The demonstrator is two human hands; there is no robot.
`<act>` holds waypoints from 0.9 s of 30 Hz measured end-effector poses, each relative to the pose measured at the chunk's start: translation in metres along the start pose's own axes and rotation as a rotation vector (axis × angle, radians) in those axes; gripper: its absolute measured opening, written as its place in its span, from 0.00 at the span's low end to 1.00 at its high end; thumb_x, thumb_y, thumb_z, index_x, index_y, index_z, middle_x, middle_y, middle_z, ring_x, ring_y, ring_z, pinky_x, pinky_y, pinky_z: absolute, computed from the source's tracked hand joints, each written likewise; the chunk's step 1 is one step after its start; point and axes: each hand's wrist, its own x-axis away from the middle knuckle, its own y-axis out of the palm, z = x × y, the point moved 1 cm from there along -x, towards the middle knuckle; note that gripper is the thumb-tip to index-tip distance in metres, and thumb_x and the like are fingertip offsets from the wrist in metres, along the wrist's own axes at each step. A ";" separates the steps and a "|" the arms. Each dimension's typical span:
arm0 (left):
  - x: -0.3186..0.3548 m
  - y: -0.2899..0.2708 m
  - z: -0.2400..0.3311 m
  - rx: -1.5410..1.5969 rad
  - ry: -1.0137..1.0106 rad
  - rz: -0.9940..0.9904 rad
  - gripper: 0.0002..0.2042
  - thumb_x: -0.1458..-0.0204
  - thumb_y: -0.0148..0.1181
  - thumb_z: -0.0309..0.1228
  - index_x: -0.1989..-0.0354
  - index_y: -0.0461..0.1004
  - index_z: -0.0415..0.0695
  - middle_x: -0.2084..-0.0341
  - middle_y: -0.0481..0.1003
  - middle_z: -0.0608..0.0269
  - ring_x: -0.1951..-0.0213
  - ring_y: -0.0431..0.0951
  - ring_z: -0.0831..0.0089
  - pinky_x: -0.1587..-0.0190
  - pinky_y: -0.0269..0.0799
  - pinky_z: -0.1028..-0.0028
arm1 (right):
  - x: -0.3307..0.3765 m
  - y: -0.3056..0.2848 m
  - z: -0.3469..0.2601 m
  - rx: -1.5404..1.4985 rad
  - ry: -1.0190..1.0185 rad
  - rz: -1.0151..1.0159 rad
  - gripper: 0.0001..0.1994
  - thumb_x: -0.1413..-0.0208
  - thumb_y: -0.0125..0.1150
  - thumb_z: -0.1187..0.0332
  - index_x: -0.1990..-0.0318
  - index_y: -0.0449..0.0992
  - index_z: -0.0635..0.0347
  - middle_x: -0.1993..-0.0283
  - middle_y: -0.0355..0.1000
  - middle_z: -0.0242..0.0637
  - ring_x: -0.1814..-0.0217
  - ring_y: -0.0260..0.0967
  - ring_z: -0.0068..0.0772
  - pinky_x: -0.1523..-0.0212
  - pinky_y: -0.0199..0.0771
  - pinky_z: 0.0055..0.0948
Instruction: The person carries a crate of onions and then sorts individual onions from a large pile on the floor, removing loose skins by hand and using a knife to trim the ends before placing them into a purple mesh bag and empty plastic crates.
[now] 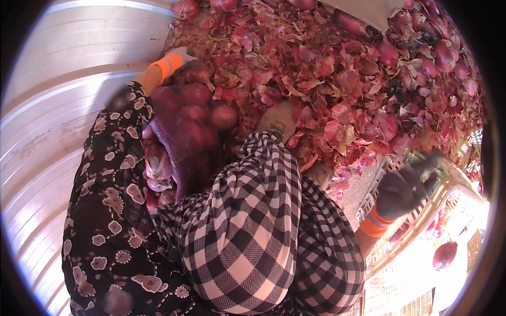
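My right hand [401, 190], in a dark grey glove with an orange cuff, is stretched over the rim of a pale plastic crate [390, 258]. Its fingers are spread and hold nothing visible. A single red onion [445, 256] shows below and to the right of it, apart from the fingers; whether it rests on anything cannot be told. My left hand [182, 57], gloved with an orange cuff too, is at the far end of a purple mesh bag [182, 137] filled with red onions. Its fingers are mostly hidden, so their grip is unclear.
A deep layer of loose onion skins [316, 68] with red onions [445, 55] among them covers the floor ahead. Ribbed pale metal wall [63, 105] rises on the left. My checkered-clothed knees [237, 237] lie between bag and crate. A flat pale sheet [369, 13] lies at the far edge.
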 end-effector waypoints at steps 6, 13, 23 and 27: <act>0.012 0.044 -0.001 -0.025 -0.250 0.088 0.31 0.63 0.64 0.53 0.56 0.73 0.40 0.57 0.74 0.46 0.54 0.75 0.57 0.51 0.70 0.69 | -0.004 -0.047 0.070 0.192 0.379 0.429 0.29 0.38 0.38 0.50 0.35 0.51 0.56 0.43 0.62 0.52 0.51 0.68 0.48 0.52 0.68 0.43; 0.072 -0.001 0.086 0.193 0.908 0.401 0.12 0.51 0.50 0.28 0.58 0.75 0.47 0.64 0.75 0.58 0.60 0.77 0.64 0.60 0.74 0.69 | -0.025 -0.045 0.113 0.665 0.548 0.424 0.29 0.39 0.42 0.54 0.35 0.50 0.60 0.43 0.63 0.48 0.51 0.68 0.44 0.53 0.71 0.38; 0.134 0.027 0.215 0.757 0.635 0.211 0.13 0.49 0.51 0.37 0.57 0.74 0.48 0.66 0.77 0.55 0.67 0.76 0.58 0.64 0.72 0.68 | -0.032 -0.050 0.092 0.949 0.192 0.337 0.27 0.44 0.52 0.56 0.43 0.61 0.66 0.44 0.61 0.50 0.53 0.69 0.41 0.59 0.77 0.32; 0.103 -0.016 0.123 0.154 0.341 0.504 0.20 0.48 0.49 0.44 0.49 0.68 0.51 0.60 0.76 0.56 0.57 0.76 0.60 0.53 0.70 0.66 | -0.027 0.016 0.004 0.029 0.092 0.017 0.16 0.43 0.47 0.66 0.49 0.68 0.62 0.57 0.71 0.44 0.64 0.74 0.35 0.69 0.81 0.29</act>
